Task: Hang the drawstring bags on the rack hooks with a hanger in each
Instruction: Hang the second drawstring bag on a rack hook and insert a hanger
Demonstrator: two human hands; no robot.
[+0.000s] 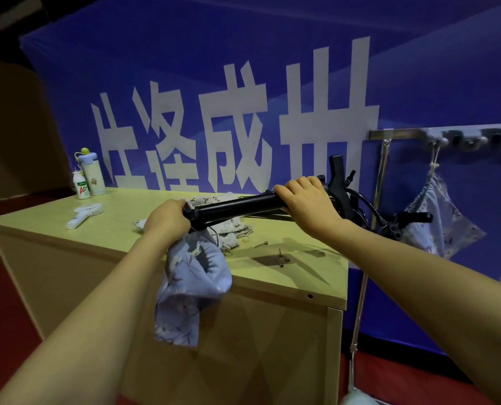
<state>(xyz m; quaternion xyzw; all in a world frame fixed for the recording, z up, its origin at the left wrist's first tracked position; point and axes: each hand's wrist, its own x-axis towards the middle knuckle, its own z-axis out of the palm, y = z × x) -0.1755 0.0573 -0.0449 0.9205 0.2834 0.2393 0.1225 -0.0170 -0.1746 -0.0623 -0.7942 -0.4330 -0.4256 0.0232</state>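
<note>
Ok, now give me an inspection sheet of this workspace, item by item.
Surface: pale wood-look table.
Job's things: light-blue floral drawstring bag hangs below the left hand over the table's front edge; beige patterned bags lie piled on top; another bag hangs by its drawstring from a rack hook.
Clutter: white brush, two bottles, small metal clips.
Grippers: left hand and right hand both grip a black bar.
Cables: black cables loop beside the bar's far end.
Surroundings: blue banner with white characters; red floor.
</note>
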